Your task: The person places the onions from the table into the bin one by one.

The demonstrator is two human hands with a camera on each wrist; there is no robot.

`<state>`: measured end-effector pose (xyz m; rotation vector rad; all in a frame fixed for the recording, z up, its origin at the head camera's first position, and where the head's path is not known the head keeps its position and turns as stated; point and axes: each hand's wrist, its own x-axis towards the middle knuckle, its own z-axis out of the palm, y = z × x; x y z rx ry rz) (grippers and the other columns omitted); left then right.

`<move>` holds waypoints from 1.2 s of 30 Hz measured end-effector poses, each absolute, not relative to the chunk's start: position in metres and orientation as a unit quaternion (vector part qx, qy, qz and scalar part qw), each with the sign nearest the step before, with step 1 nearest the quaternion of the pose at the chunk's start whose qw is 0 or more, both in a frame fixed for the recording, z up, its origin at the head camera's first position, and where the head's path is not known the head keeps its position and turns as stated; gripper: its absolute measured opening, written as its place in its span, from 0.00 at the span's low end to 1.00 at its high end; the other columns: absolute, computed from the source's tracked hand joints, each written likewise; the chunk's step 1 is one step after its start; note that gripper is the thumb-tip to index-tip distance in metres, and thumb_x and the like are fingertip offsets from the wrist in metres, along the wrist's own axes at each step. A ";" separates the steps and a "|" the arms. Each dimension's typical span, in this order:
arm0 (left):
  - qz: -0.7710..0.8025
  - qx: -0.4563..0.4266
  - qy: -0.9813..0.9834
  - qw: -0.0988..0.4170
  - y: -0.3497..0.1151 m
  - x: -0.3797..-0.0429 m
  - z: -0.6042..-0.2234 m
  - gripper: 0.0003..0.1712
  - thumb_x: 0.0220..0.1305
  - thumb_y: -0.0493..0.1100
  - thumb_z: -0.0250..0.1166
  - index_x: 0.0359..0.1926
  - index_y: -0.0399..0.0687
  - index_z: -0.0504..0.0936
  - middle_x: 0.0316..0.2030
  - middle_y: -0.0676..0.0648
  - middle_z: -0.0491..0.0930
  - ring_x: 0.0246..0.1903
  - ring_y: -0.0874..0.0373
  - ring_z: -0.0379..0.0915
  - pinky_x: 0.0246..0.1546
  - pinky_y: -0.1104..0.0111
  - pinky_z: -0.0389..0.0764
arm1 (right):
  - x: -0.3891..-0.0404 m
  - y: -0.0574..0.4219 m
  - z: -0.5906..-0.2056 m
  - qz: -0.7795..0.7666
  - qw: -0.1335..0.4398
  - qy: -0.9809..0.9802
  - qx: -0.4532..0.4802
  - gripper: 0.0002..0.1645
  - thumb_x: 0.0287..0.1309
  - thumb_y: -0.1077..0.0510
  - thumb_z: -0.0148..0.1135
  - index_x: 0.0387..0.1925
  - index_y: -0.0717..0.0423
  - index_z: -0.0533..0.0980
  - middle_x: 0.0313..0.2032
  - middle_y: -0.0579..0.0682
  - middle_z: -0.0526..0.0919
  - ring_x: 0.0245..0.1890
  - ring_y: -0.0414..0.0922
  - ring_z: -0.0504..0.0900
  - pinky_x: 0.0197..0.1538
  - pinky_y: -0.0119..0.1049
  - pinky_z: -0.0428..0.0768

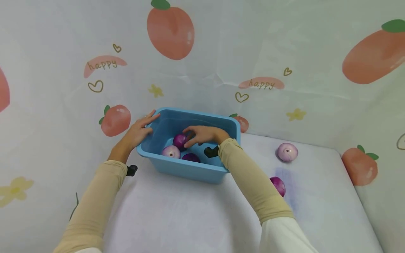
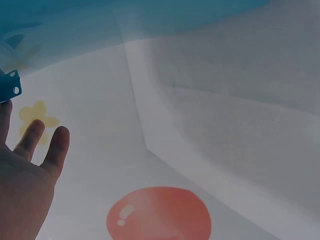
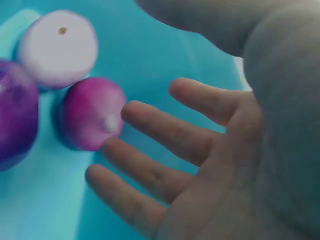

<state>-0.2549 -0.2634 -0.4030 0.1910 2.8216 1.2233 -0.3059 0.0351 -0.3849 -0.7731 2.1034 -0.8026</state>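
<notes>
A blue plastic bin (image 1: 186, 173) stands on the table near the wall, with three onions inside. They are a purple onion (image 1: 179, 141), a pale onion (image 1: 171, 151) and a darker onion (image 1: 191, 157) partly covered by the near wall. My right hand (image 1: 204, 134) reaches into the bin, its fingers spread beside the purple onion. In the right wrist view the fingertips lie right at a pink-purple onion (image 3: 95, 114), not wrapped round it. My left hand (image 1: 138, 131) rests at the bin's left rim; the left wrist view shows several straight, spread fingers (image 2: 56, 150).
To the right of the bin lie a pale onion (image 1: 287, 152) and a purple onion (image 1: 278, 186), the latter partly hidden by my right sleeve. A printed cloth wall (image 1: 202, 88) rises directly behind the bin. A bluish stain (image 1: 286, 175) marks the white tabletop (image 1: 177, 218).
</notes>
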 end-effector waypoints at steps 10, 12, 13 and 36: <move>0.395 0.062 0.916 0.031 -0.261 -0.254 -0.403 0.40 0.67 0.40 0.49 0.78 0.72 0.58 0.82 0.61 0.44 0.83 0.41 0.33 0.70 0.27 0.55 | -0.296 0.078 -0.347 -0.387 0.261 0.815 -0.343 0.40 0.65 0.47 0.65 0.75 0.45 0.62 0.68 0.51 0.75 0.70 0.52 0.74 0.70 0.48 0.77; 0.394 0.057 0.917 0.031 -0.261 -0.255 -0.403 0.40 0.67 0.41 0.49 0.78 0.72 0.58 0.82 0.61 0.44 0.83 0.41 0.33 0.70 0.27 0.55 | -0.294 0.093 -0.340 -0.404 0.244 0.811 -0.345 0.39 0.66 0.49 0.65 0.75 0.47 0.63 0.68 0.52 0.75 0.70 0.52 0.75 0.69 0.50 0.77; 0.392 0.055 0.918 0.031 -0.261 -0.255 -0.403 0.40 0.67 0.41 0.49 0.78 0.72 0.58 0.82 0.61 0.44 0.83 0.41 0.33 0.70 0.27 0.55 | -0.293 0.102 -0.338 -0.408 0.232 0.813 -0.345 0.39 0.65 0.50 0.65 0.74 0.48 0.63 0.68 0.53 0.75 0.70 0.52 0.75 0.69 0.50 0.77; 0.381 0.067 0.921 0.038 -0.264 -0.253 -0.400 0.40 0.68 0.41 0.48 0.79 0.72 0.56 0.82 0.60 0.43 0.83 0.39 0.31 0.70 0.26 0.52 | -0.240 0.293 -0.353 -0.358 0.085 0.907 -0.205 0.35 0.63 0.51 0.69 0.69 0.52 0.70 0.65 0.55 0.78 0.64 0.53 0.78 0.64 0.44 0.80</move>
